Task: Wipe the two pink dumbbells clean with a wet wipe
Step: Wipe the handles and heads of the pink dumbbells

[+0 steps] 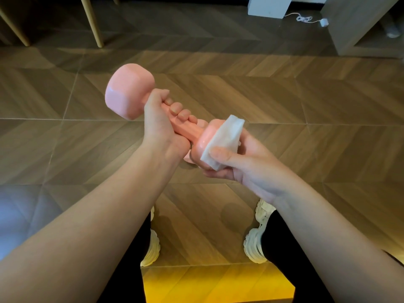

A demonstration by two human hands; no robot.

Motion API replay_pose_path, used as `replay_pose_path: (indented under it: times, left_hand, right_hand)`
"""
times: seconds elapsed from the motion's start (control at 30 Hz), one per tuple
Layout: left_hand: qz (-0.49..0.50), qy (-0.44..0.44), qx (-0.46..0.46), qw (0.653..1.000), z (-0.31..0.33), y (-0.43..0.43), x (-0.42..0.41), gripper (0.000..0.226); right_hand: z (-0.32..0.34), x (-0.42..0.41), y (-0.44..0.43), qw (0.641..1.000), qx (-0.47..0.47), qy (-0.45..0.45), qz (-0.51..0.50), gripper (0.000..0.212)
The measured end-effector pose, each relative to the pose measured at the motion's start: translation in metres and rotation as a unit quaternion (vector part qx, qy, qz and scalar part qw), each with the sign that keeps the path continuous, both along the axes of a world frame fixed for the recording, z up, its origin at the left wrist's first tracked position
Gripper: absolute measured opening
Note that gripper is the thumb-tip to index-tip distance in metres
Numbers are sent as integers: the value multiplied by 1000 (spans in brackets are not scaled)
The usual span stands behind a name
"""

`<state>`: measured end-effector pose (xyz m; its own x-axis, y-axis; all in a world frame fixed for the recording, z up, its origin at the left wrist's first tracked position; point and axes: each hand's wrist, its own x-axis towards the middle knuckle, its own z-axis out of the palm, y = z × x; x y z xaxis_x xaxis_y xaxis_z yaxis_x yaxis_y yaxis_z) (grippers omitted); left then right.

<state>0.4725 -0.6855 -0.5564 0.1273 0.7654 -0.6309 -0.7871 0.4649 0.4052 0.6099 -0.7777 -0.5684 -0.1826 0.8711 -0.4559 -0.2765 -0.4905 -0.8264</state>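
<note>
Dumbbell: the pink dumbbell [129, 92] is held up in the air over the floor [306, 101], in front of the person's knees. It lies slantwise, its far head up and to the left, its near head low and to the right.
Left hand: the left hand [161, 125] grips the handle. Its fingers [176, 107] are curled close together round the handle, nails facing up.
Right hand: the right hand [242, 165] cups the near head from below and from the right. Its thumb presses the wipe flat on that head, and the other fingers curl under it.
Wet wipe: the white wet wipe [225, 141] is folded over the near head's end face, one corner sticking up.
Pink sliver: a pink sliver [188, 160] shows just under the near head, mostly hidden; I cannot tell what it is.
Floor: wood-look herringbone tiles, shiny.
Feet: two chunky white shoes [254, 241] stand apart on the floor, below black trouser legs.
Far side: pale wooden legs [91, 20] at top left, and a white cable [303, 18] lying by a grey cabinet at top right.
</note>
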Motion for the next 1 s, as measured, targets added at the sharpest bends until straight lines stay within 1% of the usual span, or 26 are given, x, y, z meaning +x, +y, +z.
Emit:
replay_pose_path:
  times: [0.1,0.13,0.23,0.33,0.4,0.43,0.5,0.57,0.6,0.7,0.77,0.83,0.9,0.97,1.0]
  left_hand:
    - [-3,5,2,1000,0,-1,1,31]
    - [-3,7,5,1000,-1,-1,2,31]
    - [-10,11,8,1000,0,-3,5,32]
    - [-14,1,7,1000,2,-2,4,31]
    - [-10,-4,8,1000,3,-2,2,31]
    - [-9,-4,9,1000,2,-2,2,31]
    - [-13,5,13,1000,1,-5,3,31]
    - [-27,21,20,999,0,-7,6,32]
    - [-35,30,26,999,0,-8,8,32]
    - [-57,41,49,996,2,-7,10,32]
    - [-63,27,61,996,3,-6,8,33]
    - [-62,9,69,996,4,-5,5,33]
    - [-58,-3,71,996,4,-6,3,33]
    - [-56,-6,74,996,5,-6,1,34]
    - [-55,-9,76,996,5,-6,1,34]
  right_hand:
    - [-2,-11,2,995,-3,-85,-55,64]
    - [-3,-13,2,993,-9,-97,-72,59]
    - [-4,-12,3,993,-30,-77,-87,46]
    - [-1,-2,1,998,-23,-6,-55,38]
    - [0,1,0,999,-14,31,-24,45]
    - [0,0,0,1000,-12,20,-20,52]
    - [-2,-6,0,998,-20,-39,-39,62]
    - [-3,-13,-1,994,-30,-80,-67,63]
    - [-4,-15,-1,993,-34,-83,-80,59]
    - [-4,-14,1,993,-51,-46,-99,46]
    - [-3,-9,2,991,-83,22,-102,40]
    - [-1,-1,1,988,-97,94,-75,47]
    - [1,6,0,986,-81,141,-23,59]
    - [2,9,-2,985,-60,165,8,68]
    - [1,8,-2,986,-51,161,12,69]
